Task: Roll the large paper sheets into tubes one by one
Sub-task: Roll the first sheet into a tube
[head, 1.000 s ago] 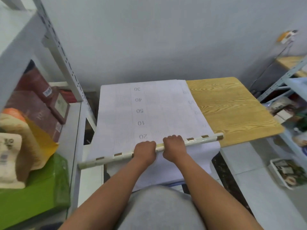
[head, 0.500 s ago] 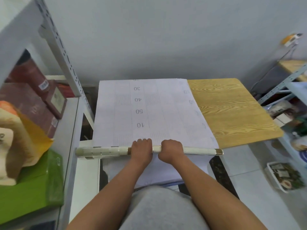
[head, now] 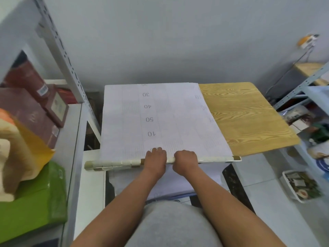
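Note:
A large white paper sheet [head: 160, 111] with printed numbers 30, 40, 50, 10 lies flat on the wooden table [head: 245, 118]. Its near end is wound into a thin cream roll [head: 114, 164] that runs across the table's front edge. My left hand [head: 154, 160] and my right hand [head: 186, 160] sit side by side at the middle of the roll, fingers curled over it. More white paper [head: 211, 173] hangs down below the roll, towards my lap.
A white metal shelf rack [head: 71, 72] stands at the left with dark red boxes [head: 30, 107], a green box [head: 33, 207] and a yellow bag [head: 30, 148]. Another shelf unit [head: 302, 93] with packets is at the right. A tray [head: 300, 186] sits on the floor.
The roll has turned from slanted to level and moved up the sheet; the printed 20 is now covered. Both hands stayed at its middle.

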